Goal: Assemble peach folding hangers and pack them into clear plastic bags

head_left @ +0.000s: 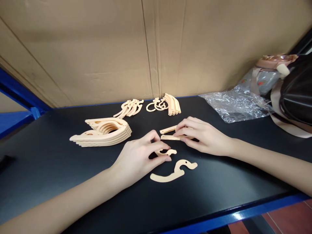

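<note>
Small curved piece (166,152) of pale peach plastic sits near the middle of the black table (73,182), pinched between the thumb and forefinger of the left hand (138,156), whose other fingers curl loosely behind. Just beyond it lie two straight bars (170,133). The right hand (202,135) bends over their right ends, fingertips on top and thumb tucked under the nearer one, so it is closed lightly on them rather than spread. A larger hook piece (174,170) lies flat and free just in front of both hands.

These parts look thin, light and stiff, with a smooth finish that may slide on the tabletop. Flat as they lie, they seem easiest to lift by an edge or an end with the fingertips. The narrow necks of the curved parts look like the likeliest places to snap if bent.

Further back stand a stack of hanger arms (102,132) and loose hooks (168,104); a plastic bag (234,104) lies to the right.
</note>
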`<state>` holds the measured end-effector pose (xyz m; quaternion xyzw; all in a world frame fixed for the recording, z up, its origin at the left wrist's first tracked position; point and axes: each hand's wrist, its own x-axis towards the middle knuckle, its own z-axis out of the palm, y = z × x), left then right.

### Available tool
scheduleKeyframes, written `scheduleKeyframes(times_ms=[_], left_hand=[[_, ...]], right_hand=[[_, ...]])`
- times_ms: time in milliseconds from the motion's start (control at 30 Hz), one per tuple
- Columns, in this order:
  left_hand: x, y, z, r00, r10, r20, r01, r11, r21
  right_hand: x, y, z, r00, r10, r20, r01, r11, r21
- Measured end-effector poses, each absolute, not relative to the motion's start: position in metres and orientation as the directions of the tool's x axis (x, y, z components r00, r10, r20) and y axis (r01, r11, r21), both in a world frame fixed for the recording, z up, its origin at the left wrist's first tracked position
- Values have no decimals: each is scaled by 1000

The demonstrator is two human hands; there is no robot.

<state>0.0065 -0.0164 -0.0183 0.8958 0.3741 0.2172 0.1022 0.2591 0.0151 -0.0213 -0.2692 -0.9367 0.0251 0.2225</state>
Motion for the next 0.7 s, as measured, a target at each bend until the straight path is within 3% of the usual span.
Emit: scheduleKeyframes(times_ms=[133,233,367,700], left_hand=[[7,-17,-18,643,709,288,638,-705,311],[8,-17,-19,680,683,267,649,-730,214],[7,-18,-20,712,650,265,643,-755,126],[5,-15,-22,672,659,338,633,-748,198]], right_hand=[[259,15,-22,-773,533,344,501,846,-184],[260,16,-22,-776,546,316,509,838,-197],[261,15,-23,-756,583,299,505,809,-301],[262,16,-21,-704,662,255,481,710,-515]])
